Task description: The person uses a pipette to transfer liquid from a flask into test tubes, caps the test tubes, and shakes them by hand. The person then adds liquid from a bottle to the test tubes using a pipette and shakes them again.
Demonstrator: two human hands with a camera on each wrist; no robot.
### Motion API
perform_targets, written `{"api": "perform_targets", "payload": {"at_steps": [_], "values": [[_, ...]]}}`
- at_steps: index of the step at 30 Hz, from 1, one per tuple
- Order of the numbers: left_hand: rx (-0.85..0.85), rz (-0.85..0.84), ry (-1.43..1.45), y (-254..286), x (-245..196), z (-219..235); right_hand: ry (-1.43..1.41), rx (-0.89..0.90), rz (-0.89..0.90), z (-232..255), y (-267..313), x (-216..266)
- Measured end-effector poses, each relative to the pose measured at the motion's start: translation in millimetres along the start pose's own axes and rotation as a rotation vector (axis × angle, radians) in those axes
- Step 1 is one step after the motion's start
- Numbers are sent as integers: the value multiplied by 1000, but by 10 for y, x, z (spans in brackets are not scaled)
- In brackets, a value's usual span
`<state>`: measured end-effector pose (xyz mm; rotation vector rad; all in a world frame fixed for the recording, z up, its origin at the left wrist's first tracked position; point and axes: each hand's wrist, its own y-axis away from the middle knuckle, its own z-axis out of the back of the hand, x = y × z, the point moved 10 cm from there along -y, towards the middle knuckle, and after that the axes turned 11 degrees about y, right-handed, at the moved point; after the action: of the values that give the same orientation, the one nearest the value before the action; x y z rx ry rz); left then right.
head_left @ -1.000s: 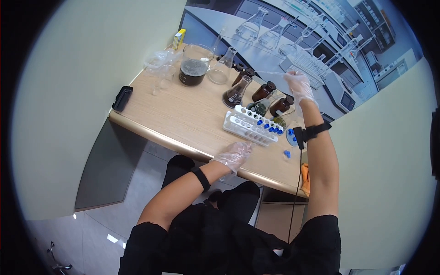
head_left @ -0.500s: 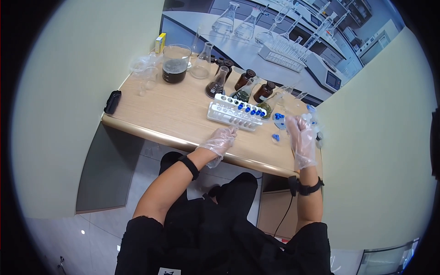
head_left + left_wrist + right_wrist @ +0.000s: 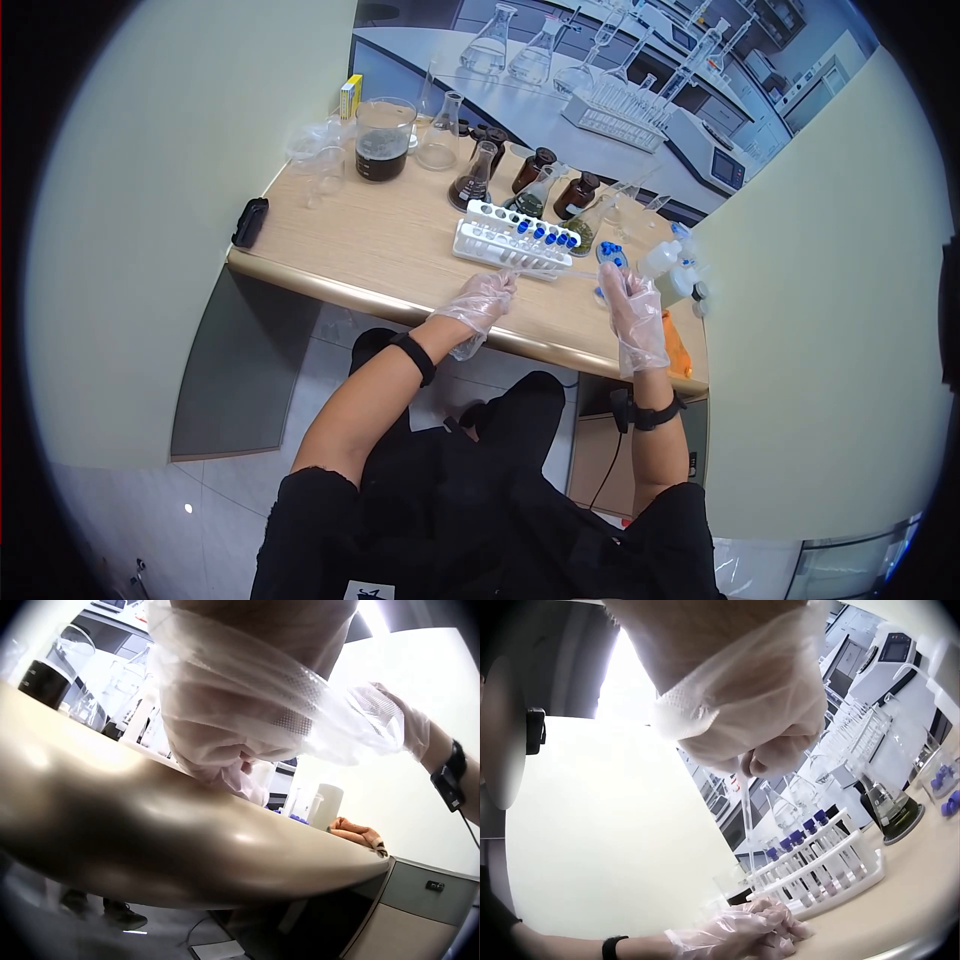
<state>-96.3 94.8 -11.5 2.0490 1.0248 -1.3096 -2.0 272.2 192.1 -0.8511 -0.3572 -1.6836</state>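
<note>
My gloved right hand (image 3: 635, 315) pinches a clear plastic dropper (image 3: 746, 814). In the right wrist view it slants down, its tip right at the gloved left hand (image 3: 480, 300). The left fingers are curled in front of the white test tube rack (image 3: 485, 247), around what looks like a clear tube, mostly hidden by the glove. Several tubes stand in the rack, some with blue caps (image 3: 796, 836). Behind the rack are a flask with dark liquid (image 3: 468, 192), a flask with green contents (image 3: 900, 817) and brown glass bottles (image 3: 577, 196).
A large beaker of dark liquid (image 3: 382, 165) and an empty conical flask (image 3: 438, 150) stand at the back left. On the right are a dish of blue caps (image 3: 612, 255), white plastic bottles (image 3: 660, 260) and an orange cloth (image 3: 676, 345). A black case (image 3: 251, 222) lies at the left edge.
My right hand came down from the back right with the dropper, then moved left toward the left hand. The left hand stays in front of the rack. The head view has shifted.
</note>
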Motion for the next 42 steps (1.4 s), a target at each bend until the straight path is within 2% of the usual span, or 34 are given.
{"api": "perform_targets", "payload": {"at_steps": [4, 6, 7, 9, 13, 15, 16, 18, 19, 21, 25, 27, 28, 30, 31, 33, 40, 42], "values": [[-42, 22, 145, 6, -3, -35, 61, -29, -6, 7, 10, -19], [-97, 147, 409, -3, 104, -26, 123, 3, 92, -31, 9, -13], [-96, 148, 409, -26, 155, 3, 123, 3, 91, -43, -1, -66], [-15, 31, 200, -93, 173, 43, 230, -22, 214, -65, 7, -28], [12, 22, 199, -56, 113, 15, 37, -40, 132, -75, 23, -65], [10, 22, 135, -57, 111, 19, 190, -198, 521, 36, 160, 324], [9, 22, 134, -54, 110, 12, 190, -198, 522, 52, 175, 365], [-22, 25, 141, -48, 115, 23, 71, -20, 134, -8, 87, 90], [-22, 25, 141, -49, 111, 21, 71, -20, 134, 16, 123, 172], [-32, 33, 130, -49, 117, 27, -46, 20, 4, -21, 180, 191], [-20, 51, 158, -22, 77, 3, -164, -47, 71, -87, 120, 64], [-30, 96, 254, -21, 116, 13, 40, -68, 180, -62, 101, 83], [-29, 97, 254, -3, 98, 11, 40, -69, 180, -41, 123, 138], [25, 1, 37, 31, -43, -36, -55, 22, 56, -71, 164, 157], [26, 0, 37, 24, -37, -36, -56, 21, 57, -73, 143, 86], [1, 47, 109, 4, 40, -10, 84, -26, 220, -51, 100, 40], [-57, 53, 3, -26, 75, 32, 196, -68, 230, -7, 131, 126], [-71, 37, 42, -67, 151, 70, 153, -72, 145, -2, 180, 173]]}}
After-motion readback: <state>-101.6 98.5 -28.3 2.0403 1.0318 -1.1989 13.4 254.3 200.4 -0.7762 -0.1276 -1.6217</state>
